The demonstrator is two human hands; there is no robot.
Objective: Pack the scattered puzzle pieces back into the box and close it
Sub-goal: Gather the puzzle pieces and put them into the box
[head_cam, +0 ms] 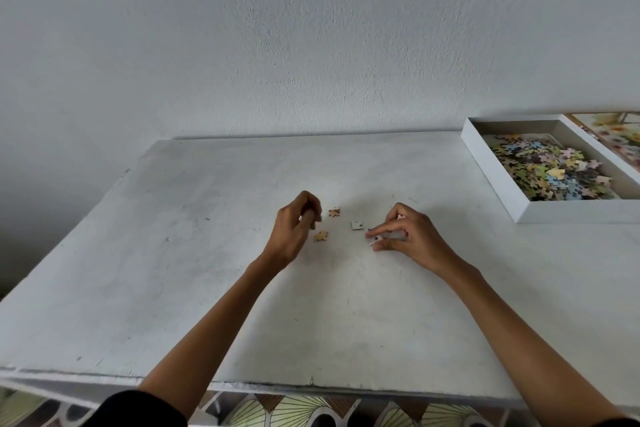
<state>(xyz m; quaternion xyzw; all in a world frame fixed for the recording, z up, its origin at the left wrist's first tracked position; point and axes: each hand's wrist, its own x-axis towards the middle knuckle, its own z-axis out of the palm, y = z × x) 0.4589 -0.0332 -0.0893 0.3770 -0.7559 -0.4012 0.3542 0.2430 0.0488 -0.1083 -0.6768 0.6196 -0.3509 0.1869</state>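
Three loose puzzle pieces lie mid-table: a brown one [334,212], a tan one [321,236] and a pale one [356,225]. My left hand [296,227] hovers just left of them with its fingers curled; whether it holds pieces is hidden. My right hand [405,236] is to their right, thumb and fingers pinching a small puzzle piece [377,238] against the table. The open white box [491,180] sits at the far right, holding a heap of colourful pieces [550,172].
The white table [173,253] backs onto a grey wall. The box lid [616,135], with a flower picture, lies beyond the box at the right edge. A patterned floor shows below the table's front edge.
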